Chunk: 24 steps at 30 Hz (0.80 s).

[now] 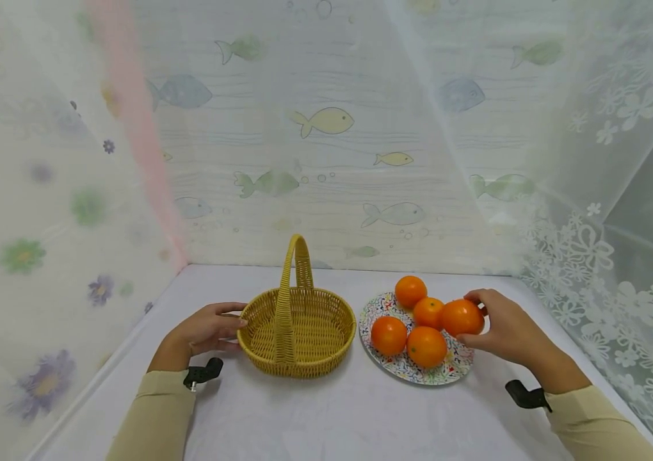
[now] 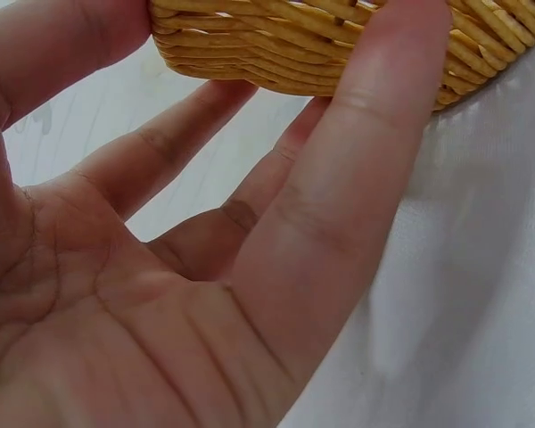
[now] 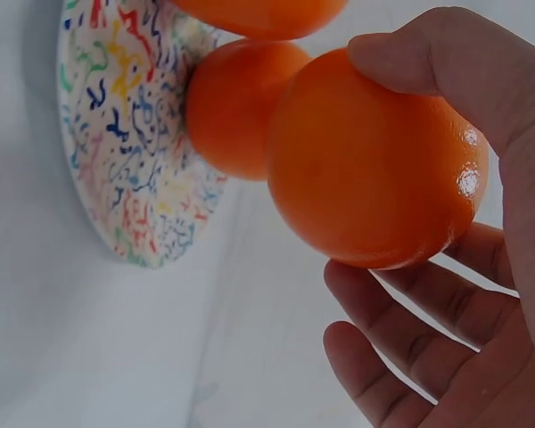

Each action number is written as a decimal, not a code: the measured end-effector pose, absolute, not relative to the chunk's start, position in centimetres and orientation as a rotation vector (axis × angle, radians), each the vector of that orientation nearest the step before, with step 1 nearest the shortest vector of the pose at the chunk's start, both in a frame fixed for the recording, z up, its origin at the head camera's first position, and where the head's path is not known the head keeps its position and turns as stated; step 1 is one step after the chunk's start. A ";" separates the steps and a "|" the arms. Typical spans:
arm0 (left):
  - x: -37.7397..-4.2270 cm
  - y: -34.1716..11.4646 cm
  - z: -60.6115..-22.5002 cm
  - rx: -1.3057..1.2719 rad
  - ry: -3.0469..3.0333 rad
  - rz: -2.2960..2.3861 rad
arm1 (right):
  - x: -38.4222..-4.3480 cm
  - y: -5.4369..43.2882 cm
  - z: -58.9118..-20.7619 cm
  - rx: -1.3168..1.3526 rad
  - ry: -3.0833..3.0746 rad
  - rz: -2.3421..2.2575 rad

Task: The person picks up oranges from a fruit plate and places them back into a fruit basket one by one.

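A yellow wicker basket (image 1: 335, 349) with a tall arched handle stands left of the middle. At its left side is my left hand (image 1: 211, 328), spread fingers touching the woven wall (image 2: 276, 53). My right hand (image 1: 507, 330) holds a glossy orange (image 1: 461, 318) between thumb and fingers over the right part of a round speckled plate (image 1: 384, 365). Several other oranges lie on that plate, among them a front one (image 1: 426, 347), a left one (image 1: 388, 335) and a back one (image 1: 410, 292). In the right wrist view, the held orange (image 3: 374, 169) overlaps another orange (image 3: 241, 107).
A white cloth (image 1: 315, 422) covers the table. Behind it hangs a curtain with printed fish (image 1: 332, 120). Flowered sheer curtains close in the left side (image 1: 44, 384) and the right side (image 1: 643, 365). Each wrist carries a small black camera mount (image 1: 525, 395).
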State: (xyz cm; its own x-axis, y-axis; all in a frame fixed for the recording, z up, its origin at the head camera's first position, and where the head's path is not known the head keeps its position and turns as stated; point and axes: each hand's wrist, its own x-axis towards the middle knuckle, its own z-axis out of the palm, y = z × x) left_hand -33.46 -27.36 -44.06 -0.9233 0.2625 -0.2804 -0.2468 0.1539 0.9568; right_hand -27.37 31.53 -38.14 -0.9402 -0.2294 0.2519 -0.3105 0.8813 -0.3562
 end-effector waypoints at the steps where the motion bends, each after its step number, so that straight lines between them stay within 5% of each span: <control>1: -33.4 -27.4 -44.1 0.008 2.051 1.830 | -27.4 31.4 -38.1 0.414 -2.847 0.593; 24: -33.0 -27.1 -44.0 -0.033 1.992 1.894 | -28.6 26.7 -37.4 0.545 -2.764 0.743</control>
